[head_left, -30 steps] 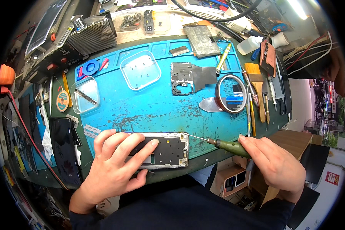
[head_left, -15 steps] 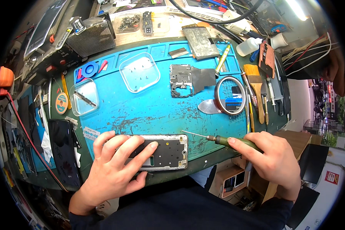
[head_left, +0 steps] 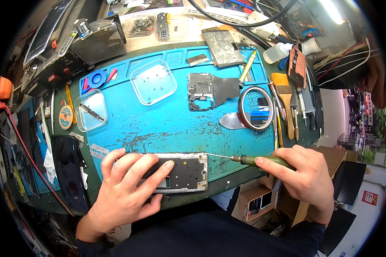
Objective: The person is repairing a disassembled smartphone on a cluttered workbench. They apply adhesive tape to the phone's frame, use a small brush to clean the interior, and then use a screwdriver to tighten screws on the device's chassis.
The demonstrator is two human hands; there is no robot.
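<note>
My left hand (head_left: pixel 135 184) holds a phone frame (head_left: pixel 188 171) at the mat's near edge. Its fingers lie across the dark inner face and the thumb is at the near side. The frame has a pale rim and small holes, and the hand hides its left part. In my right hand (head_left: pixel 302 171) is a thin-shafted screwdriver with a green handle (head_left: pixel 266 161), pointing left. Its tip is at the frame's far right corner; whether it touches, I cannot tell. Beyond lies a black phone inner cover (head_left: pixel 201 88) with a dark sheet attached.
On the blue mat (head_left: pixel 180 128) stand a clear tray with small screws (head_left: pixel 153 82), another clear tray (head_left: pixel 91 110) and a tape roll (head_left: pixel 243 107). Brushes (head_left: pixel 284 94) lie right. A dark phone (head_left: pixel 69 171) and a razor blade (head_left: pixel 99 151) lie left.
The screwdriver tip has come down toward the frame's far right corner. Both hands keep their grips, and the whole view has shifted slightly.
</note>
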